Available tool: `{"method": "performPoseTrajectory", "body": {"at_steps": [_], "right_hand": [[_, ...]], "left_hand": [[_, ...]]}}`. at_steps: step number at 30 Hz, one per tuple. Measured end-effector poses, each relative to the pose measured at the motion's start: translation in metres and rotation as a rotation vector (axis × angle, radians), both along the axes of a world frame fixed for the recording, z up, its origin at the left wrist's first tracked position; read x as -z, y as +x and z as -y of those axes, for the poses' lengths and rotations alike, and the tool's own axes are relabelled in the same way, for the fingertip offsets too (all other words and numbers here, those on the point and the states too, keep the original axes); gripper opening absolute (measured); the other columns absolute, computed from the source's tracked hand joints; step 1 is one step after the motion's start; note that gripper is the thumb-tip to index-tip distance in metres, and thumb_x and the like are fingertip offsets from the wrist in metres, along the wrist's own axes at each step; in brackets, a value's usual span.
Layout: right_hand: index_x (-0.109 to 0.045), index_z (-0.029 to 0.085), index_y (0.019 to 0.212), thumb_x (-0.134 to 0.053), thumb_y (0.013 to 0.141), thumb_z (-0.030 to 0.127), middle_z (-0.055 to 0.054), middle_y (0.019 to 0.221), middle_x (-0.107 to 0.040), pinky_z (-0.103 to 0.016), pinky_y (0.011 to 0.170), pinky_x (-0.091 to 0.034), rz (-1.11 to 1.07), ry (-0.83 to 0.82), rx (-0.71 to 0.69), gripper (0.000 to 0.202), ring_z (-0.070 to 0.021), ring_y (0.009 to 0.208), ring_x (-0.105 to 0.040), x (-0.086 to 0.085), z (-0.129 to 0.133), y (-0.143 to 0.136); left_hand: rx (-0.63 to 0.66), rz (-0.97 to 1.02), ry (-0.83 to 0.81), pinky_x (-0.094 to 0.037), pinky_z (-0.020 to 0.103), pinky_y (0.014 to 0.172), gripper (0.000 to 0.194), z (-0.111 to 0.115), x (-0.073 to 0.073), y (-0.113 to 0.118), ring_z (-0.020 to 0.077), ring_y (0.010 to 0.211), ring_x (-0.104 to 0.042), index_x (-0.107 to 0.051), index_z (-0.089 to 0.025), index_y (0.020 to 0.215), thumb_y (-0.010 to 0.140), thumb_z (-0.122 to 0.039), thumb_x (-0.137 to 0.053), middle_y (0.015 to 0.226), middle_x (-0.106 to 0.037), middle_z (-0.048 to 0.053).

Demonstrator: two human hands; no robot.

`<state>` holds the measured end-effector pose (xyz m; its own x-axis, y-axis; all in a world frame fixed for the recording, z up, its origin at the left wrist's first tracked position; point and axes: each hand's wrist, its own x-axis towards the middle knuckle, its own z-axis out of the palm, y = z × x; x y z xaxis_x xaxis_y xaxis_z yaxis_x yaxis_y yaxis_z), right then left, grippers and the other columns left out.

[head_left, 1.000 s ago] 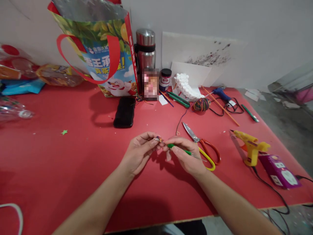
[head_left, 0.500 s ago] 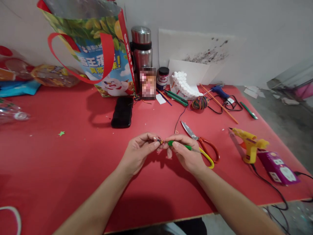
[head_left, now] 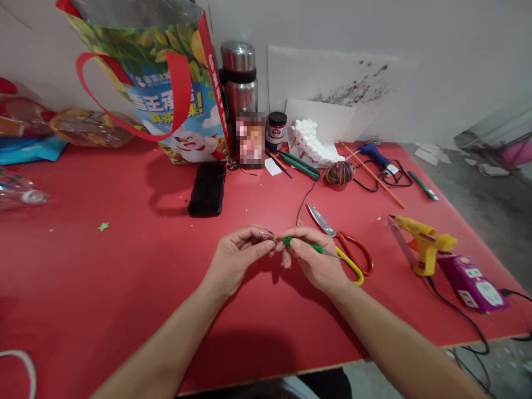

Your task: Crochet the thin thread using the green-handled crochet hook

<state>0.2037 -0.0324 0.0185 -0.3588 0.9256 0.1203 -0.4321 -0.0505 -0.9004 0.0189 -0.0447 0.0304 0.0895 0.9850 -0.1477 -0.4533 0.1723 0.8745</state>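
1 small yarn piece (head_left: pixel 275 239) sits at frame centre, pinched in the left hand (head_left: pixel 236 256); the right hand (head_left: pixel 318 266) clasps a green-handled hook (head_left: pixel 317 249) meeting it. Scissors (head_left: pixel 326 223) lie partly behind the right hand, a yarn ball (head_left: pixel 341 173) upper right of centre.

Bag (head_left: pixel 145 83): I read "雪王承…", "真茶…果!", partly covered by its red handle (head_left: pixel 178 91) | jar label (head_left: pixel 275 133): too small for me | snack packet (head_left: pixel 89 130): lettering blurred
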Motion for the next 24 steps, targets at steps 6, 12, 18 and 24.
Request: {"method": "performPoseTrajectory", "body": {"at_steps": [6,12,18,24], "right_hand": [[-0.079,0.022,0.111,-0.069,0.098,0.025,-0.004,0.091,-0.079,-0.030,0.071,-0.061,-0.004,-0.016,0.001,0.016,-0.0120,0.067,-0.070,0.001,0.000,-0.001],[-0.079,0.023,0.110,-0.070,0.098,0.024,-0.004,0.092,-0.080,-0.029,0.070,-0.061,-0.001,-0.010,0.002,0.016,-0.0112,0.066,-0.070,0.002,0.000,-0.001],[-0.079,0.024,0.111,-0.069,0.098,0.024,-0.004,0.092,-0.080,-0.028,0.068,-0.061,0.051,0.007,-0.007,0.017,-0.0109,0.066,-0.070,0.001,0.000,-0.002],[-0.080,0.023,0.107,-0.071,0.096,0.024,-0.003,0.087,-0.079,-0.024,0.067,-0.060,0.131,0.011,0.020,0.014,-0.0093,0.065,-0.069,-0.008,0.000,-0.002]], "left_hand": [[0.014,0.035,-0.027,-0.058,0.021,0.075,0.016,0.001,-0.002,0.001,0.0104,0.074,-0.073,-0.077,-0.020,0.082,0.074,-0.020,-0.091,0.089,-0.074,0.001],[0.036,-0.034,0.004,-0.055,0.020,0.074,0.012,0.001,-0.002,0.000,0.0088,0.074,-0.069,-0.079,-0.021,0.080,0.076,-0.024,-0.090,0.090,-0.072,0.000],[0.029,-0.110,0.052,-0.054,0.025,0.079,0.006,0.001,-0.001,-0.002,0.0112,0.078,-0.067,-0.080,-0.022,0.080,0.083,-0.025,-0.084,0.096,-0.070,0.002],[0.017,-0.315,0.114,-0.053,0.029,0.083,0.011,0.000,-0.004,-0.005,0.0158,0.088,-0.067,-0.082,-0.022,0.078,0.087,-0.028,-0.080,0.100,-0.069,0.005]]}}
